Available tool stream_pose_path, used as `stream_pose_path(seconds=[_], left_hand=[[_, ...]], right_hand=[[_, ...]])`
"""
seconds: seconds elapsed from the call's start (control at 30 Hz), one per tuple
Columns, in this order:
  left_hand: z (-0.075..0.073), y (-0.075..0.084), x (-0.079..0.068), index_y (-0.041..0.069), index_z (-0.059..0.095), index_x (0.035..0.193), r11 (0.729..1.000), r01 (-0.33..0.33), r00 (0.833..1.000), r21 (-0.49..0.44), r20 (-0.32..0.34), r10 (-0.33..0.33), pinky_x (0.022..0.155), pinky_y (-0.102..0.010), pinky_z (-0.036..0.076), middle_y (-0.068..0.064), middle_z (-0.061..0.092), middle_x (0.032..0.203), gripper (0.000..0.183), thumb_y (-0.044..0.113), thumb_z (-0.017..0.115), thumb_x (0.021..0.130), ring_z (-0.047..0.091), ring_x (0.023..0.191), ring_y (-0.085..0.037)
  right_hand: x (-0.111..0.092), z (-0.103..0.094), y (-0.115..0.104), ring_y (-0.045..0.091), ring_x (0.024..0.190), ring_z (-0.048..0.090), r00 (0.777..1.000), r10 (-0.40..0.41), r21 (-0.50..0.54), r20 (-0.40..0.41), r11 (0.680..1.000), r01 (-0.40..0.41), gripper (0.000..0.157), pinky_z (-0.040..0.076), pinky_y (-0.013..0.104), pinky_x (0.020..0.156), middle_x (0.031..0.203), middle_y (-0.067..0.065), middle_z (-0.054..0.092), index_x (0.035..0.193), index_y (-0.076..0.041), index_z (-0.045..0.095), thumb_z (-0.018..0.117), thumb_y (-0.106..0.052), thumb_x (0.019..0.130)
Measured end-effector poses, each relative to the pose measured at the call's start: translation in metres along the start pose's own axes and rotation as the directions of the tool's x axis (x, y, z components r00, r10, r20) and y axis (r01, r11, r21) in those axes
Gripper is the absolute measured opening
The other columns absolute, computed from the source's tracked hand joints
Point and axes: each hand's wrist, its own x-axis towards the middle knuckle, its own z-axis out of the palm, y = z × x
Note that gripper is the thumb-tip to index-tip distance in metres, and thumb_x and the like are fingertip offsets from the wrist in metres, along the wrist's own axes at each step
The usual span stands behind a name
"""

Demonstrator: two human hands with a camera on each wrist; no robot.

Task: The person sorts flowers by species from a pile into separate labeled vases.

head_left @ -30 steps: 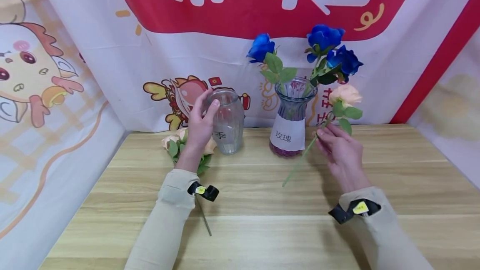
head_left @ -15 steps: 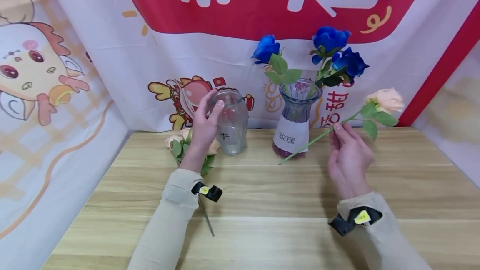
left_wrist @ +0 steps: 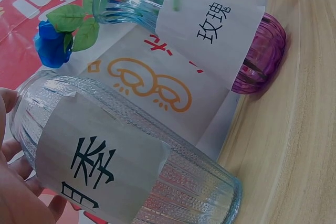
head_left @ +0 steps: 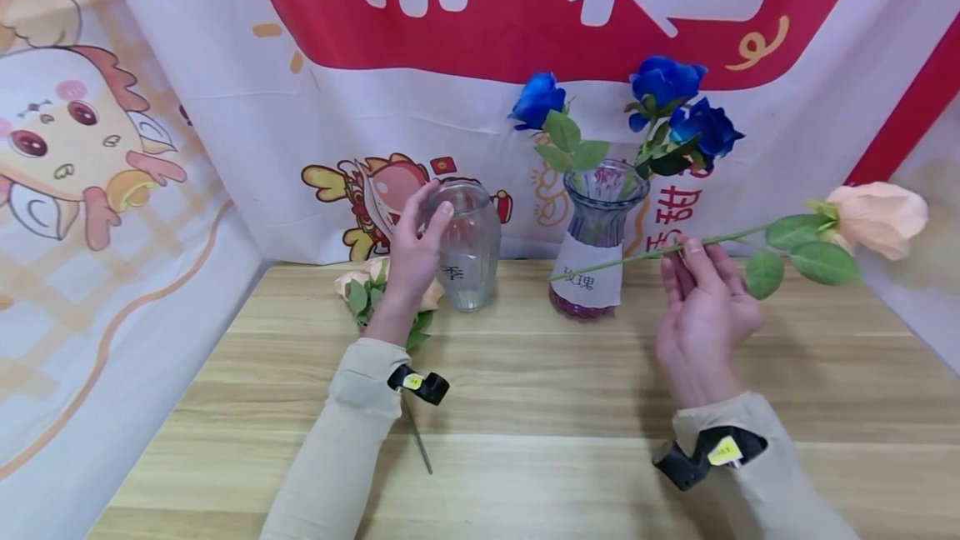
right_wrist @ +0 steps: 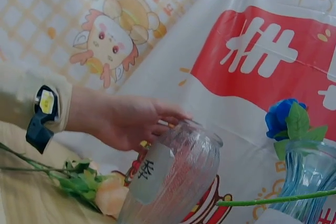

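Note:
My left hand (head_left: pixel 415 244) grips a clear ribbed glass vase (head_left: pixel 480 252) near its rim, thumb on the near side; the vase stands on the table and bears a white label (left_wrist: pixel 102 161) with black characters. Between thumb and fingers, my right hand (head_left: pixel 705 315) pinches the green stem of a peach rose (head_left: pixel 879 219). That rose lies almost level in the air, bloom to the right. Its bare stem end (right_wrist: pixel 278 199) points left, across the front of a blue-and-purple glass vase (head_left: pixel 609 215). Several blue roses (head_left: pixel 667 82) stand in this second vase, which is also labelled.
More peach roses (head_left: pixel 358 290) lie on the wooden table (head_left: pixel 525 407) behind the left forearm, a dark stem (head_left: pixel 417 432) reaching toward the front. A printed red-and-white cloth (head_left: pixel 450 98) hangs close behind both vases.
The peach rose has swung from a steep slant to nearly level; its bloom moved right and its stem end rose. My right hand turned palm up. The left hand stays on the clear vase.

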Motion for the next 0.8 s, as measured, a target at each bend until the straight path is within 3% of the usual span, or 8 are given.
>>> stream_pose_path(seconds=[0.2,0.43,0.8], left_hand=[[0.001,0.000,-0.001,0.027,0.048,0.158,1.000,-0.004,1.000,0.003,-0.001,0.004,0.125,-0.052,0.039,0.000,0.055,0.157,0.052,0.041,0.059,0.108,0.051,0.146,-0.020],[0.000,0.002,-0.002,0.028,0.047,0.158,1.000,-0.006,1.000,-0.003,0.005,0.006,0.125,-0.052,0.041,0.000,0.055,0.157,0.052,0.041,0.059,0.108,0.050,0.147,-0.020],[0.000,0.001,-0.001,0.029,0.047,0.158,1.000,-0.002,1.000,-0.009,0.003,0.002,0.125,-0.053,0.041,0.001,0.055,0.158,0.053,0.042,0.060,0.108,0.050,0.148,-0.020]], right_hand=[[-0.012,0.006,-0.003,0.024,0.069,0.078,0.999,0.028,0.045,0.024,0.999,-0.029,0.034,0.065,0.031,0.063,0.097,0.016,0.082,0.101,-0.001,0.067,0.089,0.009,0.077],[-0.022,0.010,-0.005,0.024,0.073,0.077,0.995,0.091,0.042,0.035,0.995,-0.092,0.033,0.065,0.030,0.069,0.107,0.015,0.082,0.102,-0.003,0.066,0.087,0.008,0.080],[-0.029,0.016,-0.007,0.028,0.086,0.081,0.994,0.076,0.110,0.073,0.990,-0.084,0.027,0.066,0.032,0.072,0.111,0.015,0.082,0.101,-0.001,0.067,0.084,0.010,0.083]])
